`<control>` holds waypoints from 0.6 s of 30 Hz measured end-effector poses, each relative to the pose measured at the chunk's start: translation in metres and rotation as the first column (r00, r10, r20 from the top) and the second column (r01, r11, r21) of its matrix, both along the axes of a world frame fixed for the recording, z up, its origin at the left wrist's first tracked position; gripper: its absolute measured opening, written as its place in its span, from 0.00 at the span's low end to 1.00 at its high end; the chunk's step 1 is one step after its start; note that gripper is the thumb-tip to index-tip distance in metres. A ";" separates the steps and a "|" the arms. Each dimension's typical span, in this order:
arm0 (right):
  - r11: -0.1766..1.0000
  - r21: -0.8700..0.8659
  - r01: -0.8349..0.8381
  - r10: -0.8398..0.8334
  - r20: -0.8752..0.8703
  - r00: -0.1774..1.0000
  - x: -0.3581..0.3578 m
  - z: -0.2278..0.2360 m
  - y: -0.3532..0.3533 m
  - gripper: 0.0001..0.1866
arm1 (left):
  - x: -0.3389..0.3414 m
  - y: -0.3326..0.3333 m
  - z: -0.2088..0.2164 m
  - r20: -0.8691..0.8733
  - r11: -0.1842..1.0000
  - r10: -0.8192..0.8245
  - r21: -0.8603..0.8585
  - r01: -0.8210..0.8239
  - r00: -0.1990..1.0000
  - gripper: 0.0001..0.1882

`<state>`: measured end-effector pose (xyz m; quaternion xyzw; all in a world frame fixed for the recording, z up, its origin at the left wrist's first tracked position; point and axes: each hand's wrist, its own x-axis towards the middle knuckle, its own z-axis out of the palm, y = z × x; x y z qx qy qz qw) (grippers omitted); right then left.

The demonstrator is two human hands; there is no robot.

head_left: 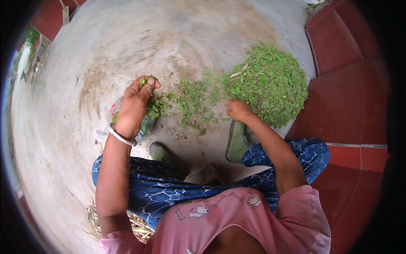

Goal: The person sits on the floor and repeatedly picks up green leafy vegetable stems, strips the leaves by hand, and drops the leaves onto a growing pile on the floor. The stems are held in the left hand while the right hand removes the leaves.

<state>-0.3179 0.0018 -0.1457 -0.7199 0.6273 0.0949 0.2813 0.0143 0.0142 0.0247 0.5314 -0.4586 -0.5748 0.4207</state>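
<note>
so left hand (134,106) fingers pinch a light, limp leaf bunch (148,81), stems below the fingertips; right hand (238,110) fingers curl at the leaf pile (270,82), grip unclear.

A bare grey concrete floor (127,46) filled most of the view, streaked with pale scuff marks. Dark red steps (351,97) curved along the right side. Two olive green shoes (237,142) rested on the concrete below blue patterned trousers (169,186) and a pink shirt (237,220). Dry straw (137,222) lay at the lower left, beside the trousers.
</note>
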 end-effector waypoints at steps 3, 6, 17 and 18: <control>0.979 -0.028 -0.201 0.184 -0.295 0.937 0.009 -0.025 0.027 0.21 | -0.006 -0.002 0.001 -0.165 0.994 0.006 -0.107 -0.024 0.986 0.10; 0.927 -0.167 -0.336 0.279 -0.292 0.915 0.016 -0.118 0.064 0.22 | -0.016 -0.006 0.011 -0.314 0.999 0.036 0.037 -0.026 0.949 0.09; 0.852 -0.394 0.345 -0.387 -0.032 0.921 -0.033 -0.031 -0.003 0.20 | -0.013 -0.007 0.021 -0.365 0.951 0.283 0.226 -0.210 0.887 0.08; 0.803 -0.359 0.476 -0.519 -0.027 0.855 -0.041 -0.020 -0.007 0.25 | -0.013 -0.007 0.022 -0.355 0.951 0.278 0.234 -0.203 0.893 0.08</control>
